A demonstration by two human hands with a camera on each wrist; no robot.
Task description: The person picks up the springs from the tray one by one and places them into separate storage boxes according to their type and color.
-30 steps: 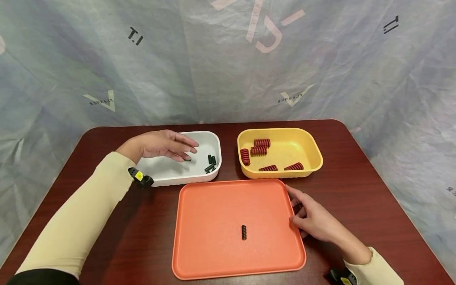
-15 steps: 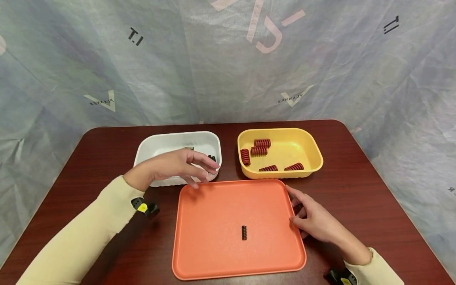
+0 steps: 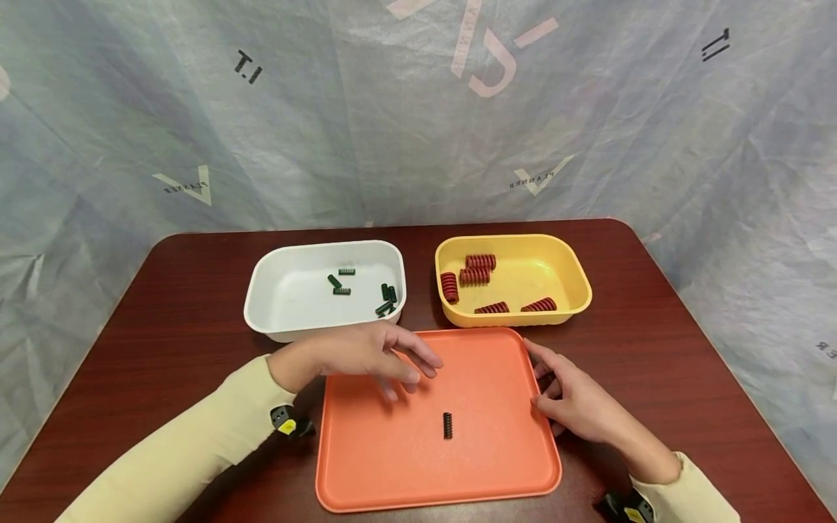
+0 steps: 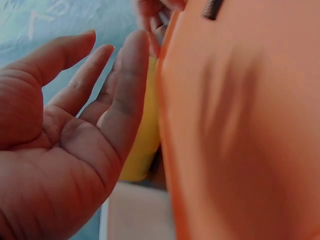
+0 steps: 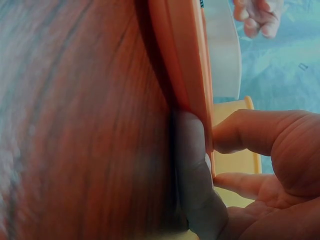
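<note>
Over the upper left of the orange tray (image 3: 497,465), my left hand (image 3: 373,357) hovers with its fingers loosely spread and nothing in them. Its bare palm (image 4: 55,165) shows in the left wrist view. A small dark spring (image 3: 447,426) lies on the tray, to the right of and nearer than that hand. My right hand (image 3: 578,399) holds the tray's right rim. In the right wrist view, the thumb (image 5: 245,131) is at the rim's upper side and a finger (image 5: 192,150) lies along its outer underside.
Behind the tray stand a white bin (image 3: 288,301) with several small dark green springs (image 3: 389,293) and a yellow bin (image 3: 575,290) with several larger red springs (image 3: 475,276). The dark wooden table (image 3: 654,349) ends at a draped sheet (image 3: 418,131).
My left hand has come from above the white bin, rightward and nearer, to above the tray, uncovering the springs in the bin. The right hand and the tray have stayed in place.
</note>
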